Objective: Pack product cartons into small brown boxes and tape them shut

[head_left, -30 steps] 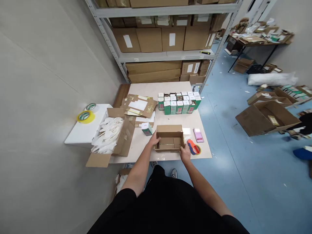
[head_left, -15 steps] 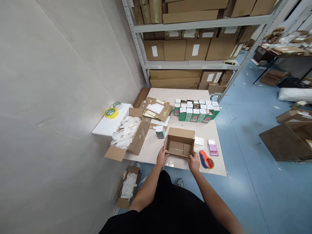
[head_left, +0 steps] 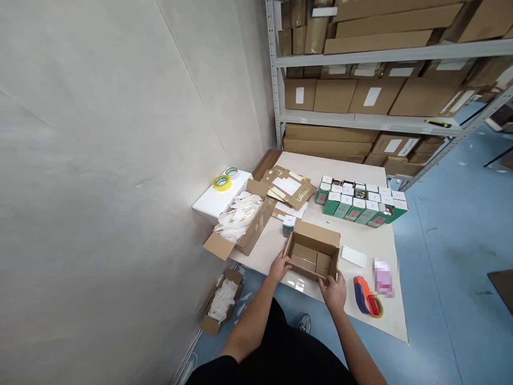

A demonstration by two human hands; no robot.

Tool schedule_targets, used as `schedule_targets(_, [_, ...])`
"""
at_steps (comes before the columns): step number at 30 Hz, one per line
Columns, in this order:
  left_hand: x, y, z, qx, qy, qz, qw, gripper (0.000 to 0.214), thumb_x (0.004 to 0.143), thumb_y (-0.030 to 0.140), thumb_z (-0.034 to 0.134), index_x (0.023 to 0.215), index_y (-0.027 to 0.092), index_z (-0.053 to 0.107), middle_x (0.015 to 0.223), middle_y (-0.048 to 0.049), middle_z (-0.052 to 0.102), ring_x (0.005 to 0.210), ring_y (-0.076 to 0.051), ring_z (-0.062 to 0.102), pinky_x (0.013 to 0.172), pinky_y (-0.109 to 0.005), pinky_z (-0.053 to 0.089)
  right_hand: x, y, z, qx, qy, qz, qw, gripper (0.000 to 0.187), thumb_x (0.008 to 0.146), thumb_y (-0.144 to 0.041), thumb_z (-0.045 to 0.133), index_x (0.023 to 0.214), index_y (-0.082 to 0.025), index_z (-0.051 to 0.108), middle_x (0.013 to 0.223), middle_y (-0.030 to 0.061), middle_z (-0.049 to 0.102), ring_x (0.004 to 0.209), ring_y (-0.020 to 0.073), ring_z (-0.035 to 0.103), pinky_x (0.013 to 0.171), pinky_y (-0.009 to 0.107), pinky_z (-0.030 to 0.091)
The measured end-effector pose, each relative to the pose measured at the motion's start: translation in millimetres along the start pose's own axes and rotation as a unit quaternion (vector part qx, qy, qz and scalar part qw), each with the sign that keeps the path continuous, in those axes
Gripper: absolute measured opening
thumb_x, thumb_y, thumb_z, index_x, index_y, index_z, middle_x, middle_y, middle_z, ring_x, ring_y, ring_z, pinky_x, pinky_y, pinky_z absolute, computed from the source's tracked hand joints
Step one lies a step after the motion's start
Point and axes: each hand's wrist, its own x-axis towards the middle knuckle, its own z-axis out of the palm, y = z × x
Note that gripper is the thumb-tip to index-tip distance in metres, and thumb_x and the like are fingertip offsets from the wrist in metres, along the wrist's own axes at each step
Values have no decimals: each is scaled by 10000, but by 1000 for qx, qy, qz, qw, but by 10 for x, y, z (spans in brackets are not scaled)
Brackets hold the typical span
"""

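Observation:
An open cardboard box [head_left: 308,255] rests near the front edge of the table, its far flap standing up and nothing inside. My left hand [head_left: 279,266] grips its left front corner. At the right front corner, my right hand [head_left: 334,290] has its thumb and fingers closed on the wall. Just behind the box's left side stands a small green and white carton [head_left: 289,224], partly hidden by it. Several similar cartons [head_left: 360,200] are grouped in rows farther back on the right. A white card or paper [head_left: 354,256] lies right of the box.
An orange and blue tape dispenser [head_left: 366,297] and a blurred pink item [head_left: 383,279] lie at the right. Flattened cardboard [head_left: 289,186] is behind. Left stands a carton of white paper strips [head_left: 240,216] beside tape rolls [head_left: 222,183]. A shelf of boxes [head_left: 334,96] backs the table.
My view has turned left, so everything appears shifted right. The box now covers part of the small carton. Both hands still hold the box.

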Motion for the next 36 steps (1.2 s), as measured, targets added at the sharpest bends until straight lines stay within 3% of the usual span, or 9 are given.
schedule_targets(3, [-81,-27,-1,-13,10,52,999,101,846,137,729,917,203,754,1399,-90,632,1223,-279,658,1077,-390,515,90,-158,-129,17,59,-34,998,322,926,-435,598,999,-158,745,1430,227,531,1290,421,521,955,570,521])
schedule_targets(7, [-275,-146,-55,-25,26,76,996,101,862,162,727,915,236,770,1419,-75,627,1214,-259,670,1049,-384,545,404,-592,-321,55,103,-59,991,277,957,-351,565,1125,-178,702,1484,196,505,1353,366,501,1053,568,492])
schedule_targets(10, [-396,-266,-165,-34,18,84,996,96,865,183,736,918,251,779,1479,-68,588,1237,-259,658,1071,-401,539,667,-1018,-385,71,119,-62,988,263,958,-329,564,1148,-199,689,1474,176,522,1337,338,521,1075,544,487])
schedule_targets(13, [-468,-396,-330,-45,0,100,994,82,892,222,720,938,246,783,1502,-78,566,1271,-265,635,1091,-412,526,859,-1482,-349,85,84,-77,990,268,966,-333,563,1176,-217,680,1474,164,533,1318,321,554,1068,511,502])
schedule_targets(20, [-635,-740,-825,-70,0,92,993,82,889,234,731,953,246,780,1431,-86,597,1315,-280,601,1128,-416,492,1178,-2602,70,131,-105,-135,976,464,963,-340,586,1415,-234,586,1526,143,505,1365,310,533,1097,461,495])
schedule_targets(23, [-713,-894,-1009,-79,10,70,994,80,889,218,728,948,241,777,1430,-87,592,1294,-293,612,1136,-424,482,1359,-3048,355,131,-156,-180,962,517,941,-317,628,1450,-252,565,1550,130,480,1360,299,526,1090,448,489])
schedule_targets(27, [-771,-1086,-1198,-60,27,39,997,97,884,212,735,956,256,783,1454,-76,575,1267,-276,631,1133,-406,484,1591,-3572,735,87,-212,-208,951,527,895,-257,695,1414,-229,607,1468,127,554,1290,287,548,1084,420,465])
schedule_targets(32, [-786,-1234,-1365,-22,30,10,999,146,876,207,746,1002,266,793,1494,-83,551,1287,-290,620,1114,-417,492,1694,-3992,982,-29,-272,-206,939,350,869,-138,695,1214,-181,734,1228,144,707,1230,314,543,1037,411,436])
schedule_targets(36, [-806,-1286,-1439,-22,25,22,999,156,872,190,738,990,274,796,1476,-78,564,1296,-285,614,1114,-415,493,1664,-4070,972,-55,-245,-172,952,236,928,-106,581,1025,-188,780,1066,135,764,1132,291,606,954,367,450])
